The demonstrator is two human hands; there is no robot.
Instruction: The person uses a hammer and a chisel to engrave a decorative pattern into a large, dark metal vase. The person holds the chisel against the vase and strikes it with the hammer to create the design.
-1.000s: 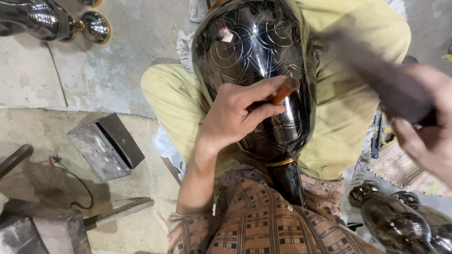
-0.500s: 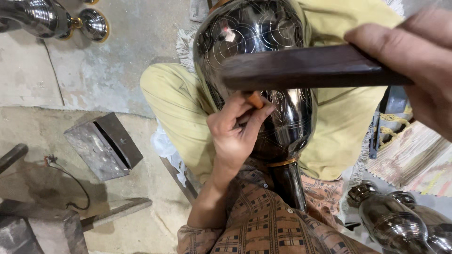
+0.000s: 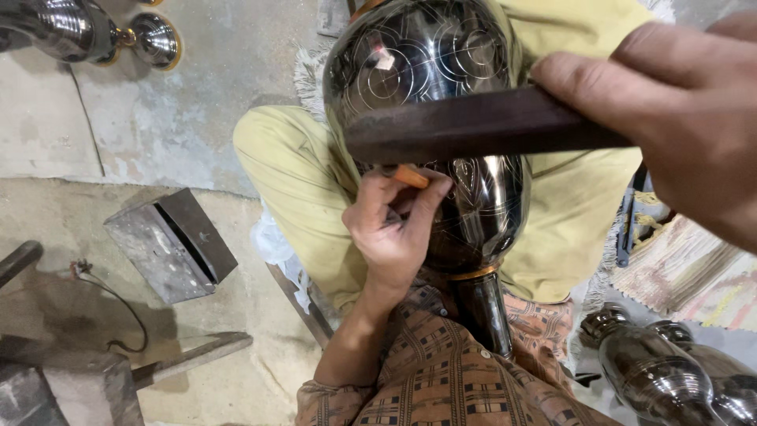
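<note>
the vase [image 3: 441, 95] lies across the lap, its engraved belly up. the left hand [image 3: 394, 229] pinches a chisel [image 3: 406, 175] against it. the right hand [image 3: 694, 118] is wrapped tight around a mallet [image 3: 473, 126], which crosses and hides the vase's middle. a metal box [image 3: 169, 244] sits on the floor to the left; more vases [image 3: 670, 371] lie at lower right.

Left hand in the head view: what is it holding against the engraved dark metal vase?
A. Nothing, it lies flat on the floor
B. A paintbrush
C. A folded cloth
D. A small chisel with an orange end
D. The left hand pinches a small orange-ended chisel against the engraved dark metal vase, while the right hand holds a dark wooden mallet just above it.
</note>
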